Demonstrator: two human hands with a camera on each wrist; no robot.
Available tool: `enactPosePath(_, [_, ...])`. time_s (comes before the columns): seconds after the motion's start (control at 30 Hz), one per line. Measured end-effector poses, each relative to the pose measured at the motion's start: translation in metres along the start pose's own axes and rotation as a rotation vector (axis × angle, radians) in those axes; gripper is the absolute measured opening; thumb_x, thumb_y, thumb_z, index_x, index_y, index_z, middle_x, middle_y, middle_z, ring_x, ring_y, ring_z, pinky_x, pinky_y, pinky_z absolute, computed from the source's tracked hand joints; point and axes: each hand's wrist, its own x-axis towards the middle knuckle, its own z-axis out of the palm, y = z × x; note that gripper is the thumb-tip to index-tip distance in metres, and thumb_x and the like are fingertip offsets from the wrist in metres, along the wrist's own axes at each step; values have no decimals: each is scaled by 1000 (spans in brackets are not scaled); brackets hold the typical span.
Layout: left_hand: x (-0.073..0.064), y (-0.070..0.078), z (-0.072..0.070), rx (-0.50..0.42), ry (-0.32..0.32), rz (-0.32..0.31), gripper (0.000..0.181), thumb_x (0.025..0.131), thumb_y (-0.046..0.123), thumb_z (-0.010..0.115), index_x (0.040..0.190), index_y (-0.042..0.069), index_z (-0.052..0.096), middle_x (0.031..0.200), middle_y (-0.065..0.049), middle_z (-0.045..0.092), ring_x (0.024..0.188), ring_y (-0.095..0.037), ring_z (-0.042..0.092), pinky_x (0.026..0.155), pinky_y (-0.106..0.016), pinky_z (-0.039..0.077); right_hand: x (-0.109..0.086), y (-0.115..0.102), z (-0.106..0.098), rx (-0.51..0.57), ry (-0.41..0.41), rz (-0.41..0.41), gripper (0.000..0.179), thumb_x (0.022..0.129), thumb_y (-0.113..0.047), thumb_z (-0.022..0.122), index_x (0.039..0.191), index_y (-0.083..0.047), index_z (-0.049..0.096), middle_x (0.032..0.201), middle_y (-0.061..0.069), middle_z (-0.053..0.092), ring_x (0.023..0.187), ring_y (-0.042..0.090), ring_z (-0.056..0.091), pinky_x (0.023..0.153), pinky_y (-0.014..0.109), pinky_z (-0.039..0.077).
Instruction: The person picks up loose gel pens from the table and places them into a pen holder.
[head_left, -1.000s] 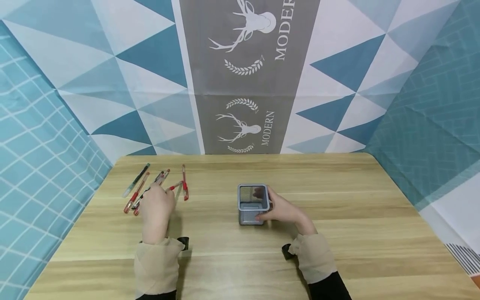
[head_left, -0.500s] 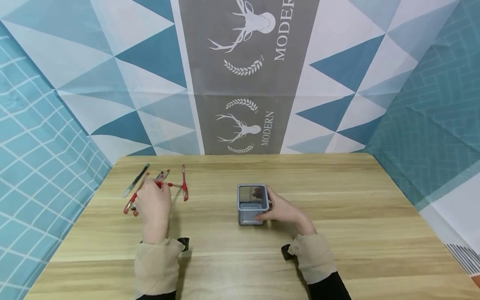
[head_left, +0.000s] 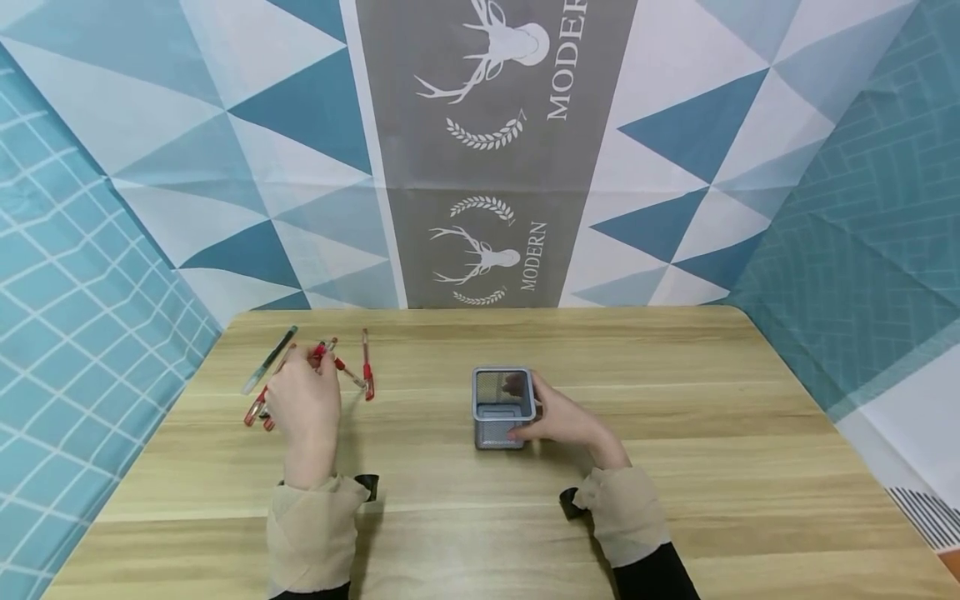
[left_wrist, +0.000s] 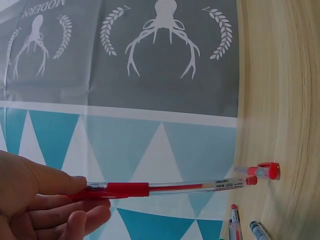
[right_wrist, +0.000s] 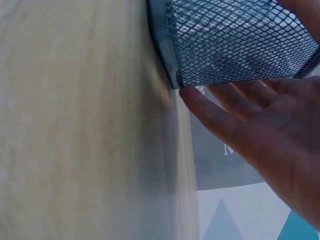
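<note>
My left hand (head_left: pixel 306 402) pinches a clear gel pen with a red grip (left_wrist: pixel 128 190) between thumb and fingers. In the left wrist view the pen lies level across the picture, its far end close to the red end of another pen (left_wrist: pixel 270 171) on the table. On the right, my right hand (head_left: pixel 564 417) holds a grey metal mesh pen holder (head_left: pixel 501 435) round its right side. The holder stands upright on the table, and no pens show inside it. In the right wrist view fingers rest along the mesh wall (right_wrist: pixel 240 45).
Around the left hand lie several pens: a dark green one (head_left: pixel 270 359), a red one (head_left: pixel 367 367) to the right, and red ones (head_left: pixel 255 410) partly hidden by the hand. The wooden table (head_left: pixel 465 517) ends at a patterned cloth backdrop (head_left: pixel 480 167).
My left hand has drawn slightly back and left from among the pens, lifting the red gel pen, which has turned in its fingers. The right hand keeps its hold on the pen holder.
</note>
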Motion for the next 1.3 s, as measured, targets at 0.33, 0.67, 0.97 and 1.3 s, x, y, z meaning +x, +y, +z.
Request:
enactPosePath(0.33, [-2,9,-1,-43,7,66,27,89,20,57,102,-3,64,88,-19,67,68,-34,61,57,-45,46,0,0,0,-8,20,3,80,69,-12,77,133,-7,30,133,19,41,125,34,38,104,50,29])
enactPosePath(0.67, [-6,19,4,-37,39,237,24,88,21,58,97,0,64,83,-15,68,61,-28,62,46,-40,43,1,0,-1,-14,22,-10,77,70,-11,77,131,-6,32,133,19,42,127,34,36,104,49,29])
enactPosePath(0.97, [-15,30,6,-61,39,298,23,87,23,60,97,4,66,81,-11,69,57,-23,61,46,-38,44,1,2,-1,4,13,0,77,70,-11,77,132,-5,31,133,20,41,125,34,37,103,49,31])
enactPosePath(1.3, [-24,43,9,-86,98,377,19,85,19,63,93,3,67,76,-11,69,56,-24,60,51,-36,42,1,1,0,6,12,5,77,70,-11,77,132,-5,31,133,20,41,127,34,35,104,50,27])
